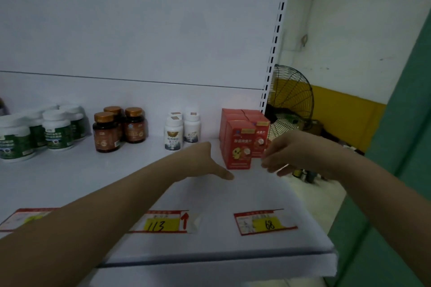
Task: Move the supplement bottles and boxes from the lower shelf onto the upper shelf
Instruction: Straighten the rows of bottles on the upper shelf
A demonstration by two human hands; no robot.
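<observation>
We flank the red boxes [240, 144], two o'clock on the shelf [256, 193]: left grip [206, 161] spread at their nine, right grip [285, 155] loose and empty at three, probably squaring them up.

1. The left forearm [105, 212] is bare along its whole visible length, from the near left edge to the wrist.
2. The right forearm [377, 189] is bare as well.
3. The left hand [205, 161] and right hand [286, 154] are bare; the right one's fingers show blurred.
</observation>
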